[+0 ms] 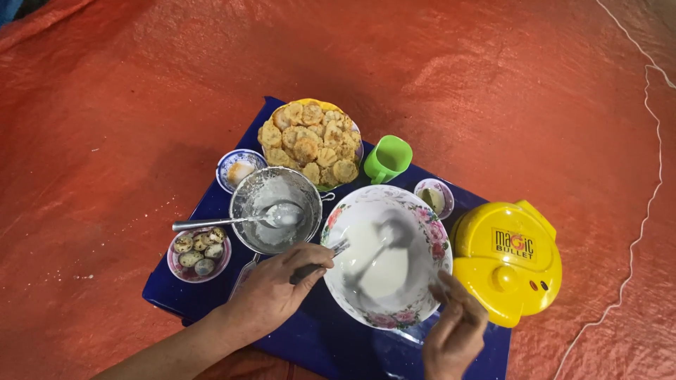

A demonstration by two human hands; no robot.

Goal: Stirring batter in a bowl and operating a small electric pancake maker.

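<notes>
Two hands at floral bowl (422, 211): your left hand (271, 288) grips spoon handle, right hand (454, 331) pinches rim. Yellow round appliance (507, 260), oval label on lid, right of blue tray (317, 338); orange tarp (105, 105) beneath.

1. Two hands: left hand (271, 288), right hand (454, 331).
2. One big flowered bowl (422, 218) and one metal bowl (246, 197).
3. Three small dishes: (229, 165), (176, 264), (445, 191).
4. One green cup (389, 158).
5. One yellow appliance (507, 260).
6. One plate of fried cakes (310, 141).
</notes>
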